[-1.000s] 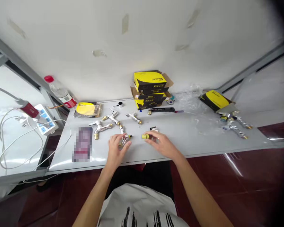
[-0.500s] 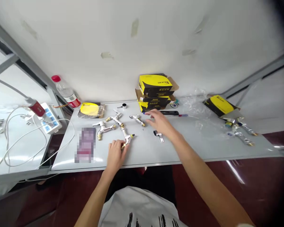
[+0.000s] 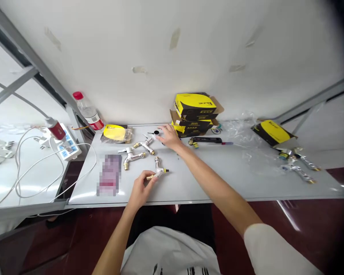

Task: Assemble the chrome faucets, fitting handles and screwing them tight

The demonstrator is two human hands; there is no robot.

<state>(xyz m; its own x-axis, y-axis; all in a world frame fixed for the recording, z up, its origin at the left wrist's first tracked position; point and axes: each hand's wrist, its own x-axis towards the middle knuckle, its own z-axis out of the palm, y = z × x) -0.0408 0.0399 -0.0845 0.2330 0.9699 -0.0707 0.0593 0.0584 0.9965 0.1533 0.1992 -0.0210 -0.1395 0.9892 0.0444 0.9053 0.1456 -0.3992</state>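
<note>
Although the left hand [image 3: 140,186] hides part of its lower end, the chrome tap [image 3: 159,170] clearly lies on the white table [image 3: 218,183], near the front edge, with its black-tipped brass end pointing right. The left thumb and fingers are closed in a pinch around the tap's brass-tipped stem, and the underside of that grip can't be seen. The right hand [image 3: 169,136] is stretched far forward, well apart from the left, its fingers spread and open. It holds nothing, and it is nearest a small black cap [image 3: 156,132] and a second chrome tap [image 3: 145,145], though any contact can't be made out.

A third chrome tap [image 3: 131,156] lies to the left of these, beside a pixelated patch [image 3: 109,175] that makes the object beneath it impossible to identify. Behind the hands stand stacked yellow-and-black boxes [image 3: 193,114], with a dark-handled screwdriver [image 3: 206,140] just in front of them. Bare tabletop stretches right of the hands as far as more taps [image 3: 299,164], which are partly tangled together and hard to tell apart. Near them lies a tilted yellow-and-black box [image 3: 273,132]. A plastic bag [image 3: 114,133] and a red-capped bottle [image 3: 87,109] sit at the far left corner.
</note>
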